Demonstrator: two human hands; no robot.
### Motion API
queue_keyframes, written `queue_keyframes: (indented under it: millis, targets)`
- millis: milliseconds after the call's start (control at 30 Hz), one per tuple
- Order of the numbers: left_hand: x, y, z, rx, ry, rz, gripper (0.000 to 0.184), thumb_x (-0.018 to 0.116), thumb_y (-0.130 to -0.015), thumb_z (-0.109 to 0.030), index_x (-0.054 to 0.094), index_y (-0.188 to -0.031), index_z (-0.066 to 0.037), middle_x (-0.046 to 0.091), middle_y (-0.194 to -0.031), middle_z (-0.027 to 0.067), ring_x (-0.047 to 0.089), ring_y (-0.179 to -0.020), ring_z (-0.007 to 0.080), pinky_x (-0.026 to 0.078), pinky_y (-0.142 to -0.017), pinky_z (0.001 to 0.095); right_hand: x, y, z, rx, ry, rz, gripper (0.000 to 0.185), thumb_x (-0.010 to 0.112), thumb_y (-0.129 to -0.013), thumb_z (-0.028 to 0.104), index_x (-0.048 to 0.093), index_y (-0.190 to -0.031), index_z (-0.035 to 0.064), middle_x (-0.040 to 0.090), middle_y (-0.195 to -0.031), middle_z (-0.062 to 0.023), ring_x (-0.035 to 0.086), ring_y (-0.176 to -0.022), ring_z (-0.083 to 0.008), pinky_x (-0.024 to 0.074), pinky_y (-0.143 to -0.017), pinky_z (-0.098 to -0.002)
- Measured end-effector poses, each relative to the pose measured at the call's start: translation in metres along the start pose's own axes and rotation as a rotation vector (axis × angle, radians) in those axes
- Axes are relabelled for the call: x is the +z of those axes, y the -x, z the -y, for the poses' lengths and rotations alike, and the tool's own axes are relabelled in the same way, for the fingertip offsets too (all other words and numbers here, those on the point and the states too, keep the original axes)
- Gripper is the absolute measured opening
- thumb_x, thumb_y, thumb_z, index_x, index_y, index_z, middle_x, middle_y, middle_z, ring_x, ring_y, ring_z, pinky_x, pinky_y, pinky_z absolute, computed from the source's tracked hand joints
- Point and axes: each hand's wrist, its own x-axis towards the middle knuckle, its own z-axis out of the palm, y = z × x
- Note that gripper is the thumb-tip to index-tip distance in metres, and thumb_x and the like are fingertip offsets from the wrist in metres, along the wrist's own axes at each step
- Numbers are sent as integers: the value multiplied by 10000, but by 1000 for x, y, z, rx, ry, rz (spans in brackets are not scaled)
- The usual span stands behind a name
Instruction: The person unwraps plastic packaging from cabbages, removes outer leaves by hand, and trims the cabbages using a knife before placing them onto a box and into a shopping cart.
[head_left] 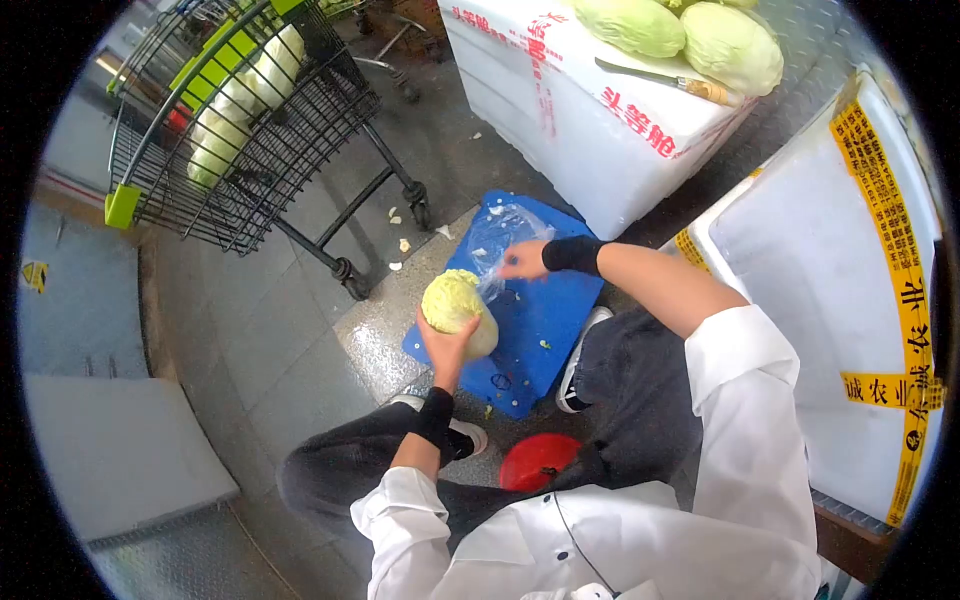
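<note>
My left hand (446, 345) is wrapped round the lower side of a pale yellow-green cabbage (452, 301), held upright over the left edge of a blue board (525, 335) on the floor. To its right, my right hand (524, 261) has its fingers pinched on a clear plastic bag (490, 240), which spreads over the upper part of the board and reaches toward the cabbage. Small leaf scraps and dark bands lie on the board.
A wire cart (250, 130) with wrapped cabbages (235, 105) stands upper left. Cabbages (732, 50) and a knife (690, 85) lie on a white foam box (560, 110). Another taped box (800, 240) is at right. A red object (540, 460) sits between my legs.
</note>
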Motion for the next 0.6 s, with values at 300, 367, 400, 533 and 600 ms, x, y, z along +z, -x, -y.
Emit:
queue_keyframes:
  millis: [300, 367, 400, 533, 600]
  targets:
    - [14, 27, -22, 177, -410, 71, 1130, 910, -553, -167, 225, -1437, -3, 388, -1290, 235, 400, -1223, 412, 363, -1031, 463, 51, -8, 37, -637, 493, -315, 736, 718, -786, 360, 379, -1369, 65, 436, -1353, -203, 554, -1125, -378, 496, -901, -442]
    - [10, 26, -22, 195, -419, 107, 1119, 906, -572, -208, 222, -1435, -9, 382, -1290, 240, 400, -1220, 416, 364, -1027, 469, 55, -1, 43, -560, 515, -223, 571, 708, -785, 260, 457, -1255, 53, 499, -1207, -175, 575, -1070, -368, 506, -855, -456]
    - [7, 23, -22, 205, -427, 119, 1114, 903, -581, -229, 221, -1434, -13, 379, -1289, 242, 400, -1219, 418, 364, -1026, 472, 57, 1, 43, -576, 531, -249, 550, 707, -786, 253, 464, -1237, 50, 502, -1192, -170, 581, -1056, -363, 507, -841, -456]
    - [-12, 6, 0, 202, -415, 279, 885, 770, -769, -279, 237, -1423, -10, 373, -1302, 252, 396, -1223, 413, 351, -1036, 460, 53, 10, 40, -684, 610, -337, 444, 694, -798, 223, 494, -1151, 42, 499, -1161, -158, 566, -1058, -342, 488, -837, -444]
    - [-17, -2, 12, 165, -345, 336, 724, 657, -884, -290, 254, -1412, -3, 374, -1318, 260, 389, -1233, 409, 343, -1041, 452, 53, 5, 33, -799, 644, -390, 414, 688, -805, 221, 499, -1128, 42, 494, -1160, -156, 548, -1077, -338, 477, -861, -438]
